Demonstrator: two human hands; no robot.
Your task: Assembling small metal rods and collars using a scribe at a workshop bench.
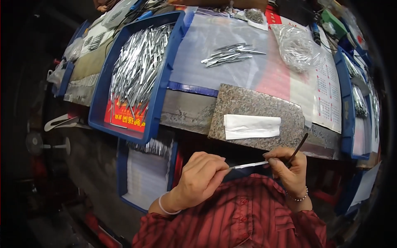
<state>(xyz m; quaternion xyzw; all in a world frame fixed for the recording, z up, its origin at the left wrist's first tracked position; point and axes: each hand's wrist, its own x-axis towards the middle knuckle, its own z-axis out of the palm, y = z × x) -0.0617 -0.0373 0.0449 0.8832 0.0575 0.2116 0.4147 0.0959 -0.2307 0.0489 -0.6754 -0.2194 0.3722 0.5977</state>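
Holding slim metal piece (251, 164) | 9 o'clock end: pinched by fingers of my left hand (198, 175) | 3 o'clock end: pinched by my right hand (292, 171), which holds also dark stick (301, 145) toward 1 o'clock | white cloth (252, 126): at 12 o'clock

The person wears a red shirt (206, 219) with dark stripes running down it, and small round red buttons (243, 202) go in a line down the front, with what looks like a pocket (285, 224) on the right side of the chest. The left sleeve (154, 226) and the right sleeve (309, 227) are red and striped too, and both look loose. The left hand (200, 175) is bare, with a smooth white band (165, 206) around its wrist, and the bare right hand (292, 173) has a bracelet (299, 199) of little round, pale, shiny beads.
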